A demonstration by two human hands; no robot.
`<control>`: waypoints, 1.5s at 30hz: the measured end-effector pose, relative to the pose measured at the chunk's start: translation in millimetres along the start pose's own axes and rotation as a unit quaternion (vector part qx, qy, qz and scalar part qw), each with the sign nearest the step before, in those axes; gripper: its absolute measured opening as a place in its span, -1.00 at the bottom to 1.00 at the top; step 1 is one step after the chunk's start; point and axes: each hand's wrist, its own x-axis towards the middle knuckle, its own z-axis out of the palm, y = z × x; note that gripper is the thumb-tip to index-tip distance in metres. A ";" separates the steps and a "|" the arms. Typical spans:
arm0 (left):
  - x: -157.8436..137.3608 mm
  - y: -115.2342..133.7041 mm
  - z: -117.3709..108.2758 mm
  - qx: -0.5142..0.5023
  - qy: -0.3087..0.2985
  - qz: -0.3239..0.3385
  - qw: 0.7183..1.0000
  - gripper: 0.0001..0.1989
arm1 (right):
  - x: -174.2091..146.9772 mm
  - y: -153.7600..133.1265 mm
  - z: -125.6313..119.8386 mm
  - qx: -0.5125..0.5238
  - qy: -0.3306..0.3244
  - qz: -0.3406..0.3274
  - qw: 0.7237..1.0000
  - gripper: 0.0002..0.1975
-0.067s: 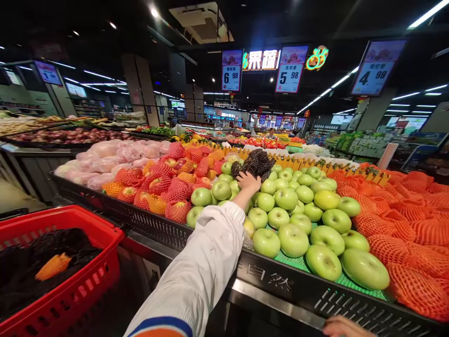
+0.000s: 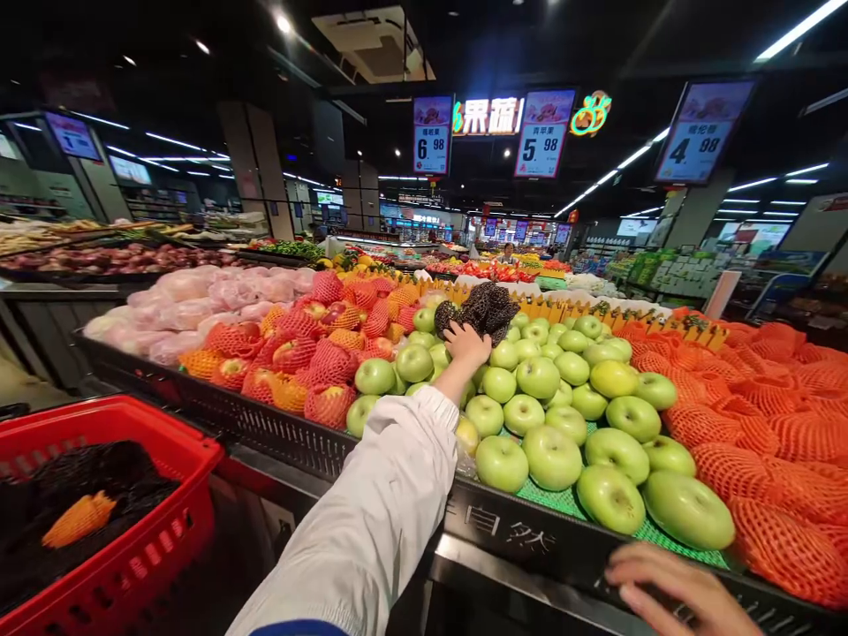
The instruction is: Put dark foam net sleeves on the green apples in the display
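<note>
My left hand [image 2: 467, 348], palm down with the fingers spread, rests against a pile of black mesh sleeves [image 2: 488, 309] behind the green apples. Whether fruit is inside the black mesh I cannot tell. Beneath the wrist lie loose green apples [image 2: 538, 377] on a green mat [image 2: 553, 496]. My right hand [image 2: 685, 587] is low on the right, in front of the stand's black edge [image 2: 503, 528]. Its fingers are apart and hold nothing.
Apples in red foam nets [image 2: 329, 364] lie left of the green ones, with pink plastic-wrapped fruit [image 2: 192, 305] beyond. Orange-netted fruit [image 2: 782, 459] fills the right side. A red basket [image 2: 192, 468] at lower left holds black material and an orange foam net [image 2: 79, 519].
My right hand has come further into view, upward from the bottom edge. My left hand stays at the black mesh. The view has shifted slightly, and the basket appears lower and further left.
</note>
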 end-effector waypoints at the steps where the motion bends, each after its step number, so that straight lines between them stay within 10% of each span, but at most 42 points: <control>1: -1.3 0.4 -2.7 0.014 0.008 0.017 1.000 -0.41 | 21.3 -4.5 -12.3 -0.017 -0.016 -0.003 1.000 -0.83; 6: -9.0 3.4 -20.4 0.056 0.112 0.070 0.990 -0.50 | 159.9 -9.7 -59.0 -0.106 0.078 -0.056 0.990 -0.61; 11: -5.5 1.0 -33.7 0.038 0.197 0.065 0.977 -0.48 | 242.4 39.1 -41.4 -0.105 0.044 -0.015 0.993 -0.44; 17: 9.0 -3.3 -35.4 -0.001 0.114 0.090 0.989 -0.55 | 236.6 63.9 -10.8 -0.075 -0.008 0.052 0.996 -0.22; 25: 7.3 -5.7 -38.2 -0.096 0.205 0.120 0.967 -0.79 | 234.6 60.3 -12.4 -0.047 0.044 0.036 0.997 -0.30; 36: 16.9 -10.5 -30.5 -0.073 0.058 0.029 0.995 -0.58 | 238.0 67.3 -13.9 -0.114 0.014 -0.058 0.992 -0.11; 45: 13.6 -8.1 -31.3 -0.226 0.174 0.112 0.952 -0.34 | 236.3 62.3 -11.1 -0.131 0.095 -0.042 0.986 -0.33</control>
